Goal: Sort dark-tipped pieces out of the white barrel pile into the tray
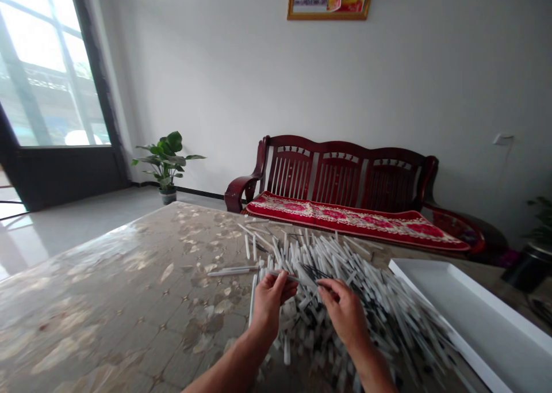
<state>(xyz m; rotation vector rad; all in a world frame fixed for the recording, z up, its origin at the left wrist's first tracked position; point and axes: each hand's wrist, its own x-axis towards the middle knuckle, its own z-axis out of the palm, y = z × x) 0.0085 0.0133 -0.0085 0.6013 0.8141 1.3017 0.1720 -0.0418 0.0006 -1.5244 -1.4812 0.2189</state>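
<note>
A large heap of thin sticks [336, 255], translucent white and dark, like pen parts, is spread over the table [172, 301]. Above its near left side, my left hand [271, 298] is closed, thumb against fingers, on a slim greyish stick [291, 277] that points to the right. My right hand [345, 309] pinches a thin dark stick [314, 277] between thumb and fingertips, a short way to the right of the left hand. Motion blur hides the exact kind of these pieces. A pair of white sticks [233, 271] lies left of my left hand.
A shallow white tray [483, 318] stands to the right of the heap. Beyond the table is a dark red wooden bench [336, 177] with a red patterned cover [345, 216]. A potted plant [166, 160] stands on the floor at the back left, near a glass door [52, 71].
</note>
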